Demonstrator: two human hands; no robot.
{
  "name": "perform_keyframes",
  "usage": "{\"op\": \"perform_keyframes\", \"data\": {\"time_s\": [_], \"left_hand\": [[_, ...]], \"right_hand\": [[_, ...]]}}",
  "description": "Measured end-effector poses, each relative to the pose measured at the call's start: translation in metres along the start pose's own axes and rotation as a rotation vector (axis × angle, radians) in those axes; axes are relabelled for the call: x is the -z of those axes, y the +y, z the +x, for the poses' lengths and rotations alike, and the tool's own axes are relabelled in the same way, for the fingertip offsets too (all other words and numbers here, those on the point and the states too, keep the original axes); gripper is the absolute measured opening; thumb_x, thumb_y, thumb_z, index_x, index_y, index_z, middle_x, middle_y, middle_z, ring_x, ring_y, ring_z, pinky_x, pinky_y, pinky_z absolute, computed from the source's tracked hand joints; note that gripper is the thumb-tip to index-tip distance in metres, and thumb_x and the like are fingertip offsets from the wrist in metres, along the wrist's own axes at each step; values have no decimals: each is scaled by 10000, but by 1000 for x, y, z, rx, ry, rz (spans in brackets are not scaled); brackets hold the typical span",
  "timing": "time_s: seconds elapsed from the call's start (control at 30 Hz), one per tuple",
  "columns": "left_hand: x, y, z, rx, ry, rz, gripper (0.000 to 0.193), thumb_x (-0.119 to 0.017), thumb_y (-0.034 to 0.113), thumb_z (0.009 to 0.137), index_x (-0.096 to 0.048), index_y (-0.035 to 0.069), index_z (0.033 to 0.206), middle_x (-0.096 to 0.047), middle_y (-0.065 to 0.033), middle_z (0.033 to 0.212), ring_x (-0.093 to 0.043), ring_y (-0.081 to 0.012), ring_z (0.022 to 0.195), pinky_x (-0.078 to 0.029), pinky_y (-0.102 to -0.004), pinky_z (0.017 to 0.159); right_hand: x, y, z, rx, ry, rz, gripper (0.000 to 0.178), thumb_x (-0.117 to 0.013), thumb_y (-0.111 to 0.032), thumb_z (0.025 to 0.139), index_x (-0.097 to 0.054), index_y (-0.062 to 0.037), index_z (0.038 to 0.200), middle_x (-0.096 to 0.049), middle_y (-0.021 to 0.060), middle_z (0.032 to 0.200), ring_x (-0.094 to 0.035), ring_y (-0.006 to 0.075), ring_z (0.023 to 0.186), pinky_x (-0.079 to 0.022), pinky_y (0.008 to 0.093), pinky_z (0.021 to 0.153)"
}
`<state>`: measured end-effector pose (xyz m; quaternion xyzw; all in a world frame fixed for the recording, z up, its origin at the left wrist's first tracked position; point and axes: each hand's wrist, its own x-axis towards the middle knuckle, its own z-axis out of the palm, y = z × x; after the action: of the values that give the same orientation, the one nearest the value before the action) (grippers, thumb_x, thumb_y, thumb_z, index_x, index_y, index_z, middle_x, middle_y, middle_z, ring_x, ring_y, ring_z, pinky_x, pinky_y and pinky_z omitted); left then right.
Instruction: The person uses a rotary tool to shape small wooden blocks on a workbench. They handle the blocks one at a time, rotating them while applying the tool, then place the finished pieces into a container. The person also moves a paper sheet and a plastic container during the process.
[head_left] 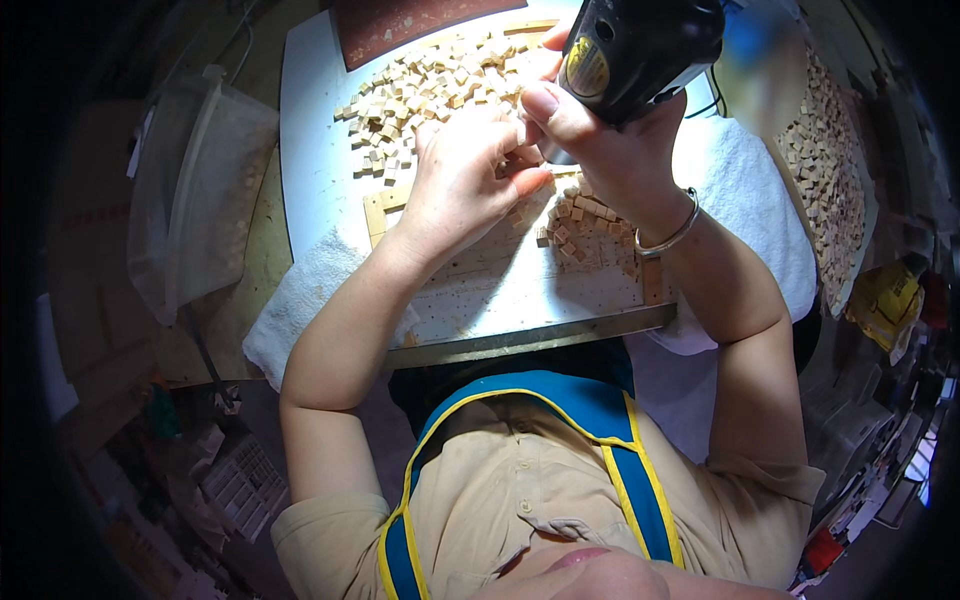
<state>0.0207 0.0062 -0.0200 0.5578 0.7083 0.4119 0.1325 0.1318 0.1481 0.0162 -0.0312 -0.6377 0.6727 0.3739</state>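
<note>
At the near side, a blue apron [535,385] with yellow trim is covering the person's beige shirt [500,460]. Beyond it, a long strip [540,337] is running along the near edge of the white work surface [480,300]. A white towel [310,290] is lying at the left and a second towel [765,210] at the right. A small group of wooden blocks [568,225] is resting on the surface between the forearms.

Farther out, the left hand [465,165] is curling inward, thumb and fingertips nearly meeting; whether they are gripping a block cannot be told. The right hand [625,150], above a wrist bangle [672,243], is bending its thumb toward the left fingertips; a black-cased device [645,60] is overlapping it, and its grip cannot be told.

Beyond the left hand, a larger heap of blocks [430,95] is spreading toward a reddish-brown board [410,30].
</note>
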Motion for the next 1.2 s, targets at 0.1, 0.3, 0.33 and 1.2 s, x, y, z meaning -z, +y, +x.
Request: {"op": "perform_keyframes", "data": {"time_s": [0.1,0.3,0.33,1.2], "left_hand": [[0,2,1,-10,4,17,221,-873,242,760,-711,109,828,-710,-32,816,-683,-213,804,-492,-384,757],[-3,-4,-1,9,5,-29,208,-865,237,771,-707,113,825,-714,-29,828,-680,-222,829,-479,-402,779],[-4,-4,-1,7,9,-29,207,-864,238,773,-707,114,827,-714,-29,830,-680,-223,832,-476,-404,785],[0,0,1,6,10,-18,232,-882,217,762,-700,91,829,-698,-68,843,-680,-239,820,-488,-398,788]], "right_hand": [[1,1,0,19,12,-37,379,-766,-2,883,-591,9,1219,-718,82,886,-731,153,711,-610,259,627],[0,-1,0,-11,3,-3,378,-768,-5,882,-592,7,1216,-716,83,888,-733,156,713,-614,262,630],[0,-1,0,-9,2,-5,378,-769,-6,882,-591,6,1215,-716,83,889,-733,157,713,-615,263,630],[-5,-2,-1,-12,-41,-42,385,-777,34,868,-596,28,1208,-708,83,900,-718,137,742,-617,273,660]]}}
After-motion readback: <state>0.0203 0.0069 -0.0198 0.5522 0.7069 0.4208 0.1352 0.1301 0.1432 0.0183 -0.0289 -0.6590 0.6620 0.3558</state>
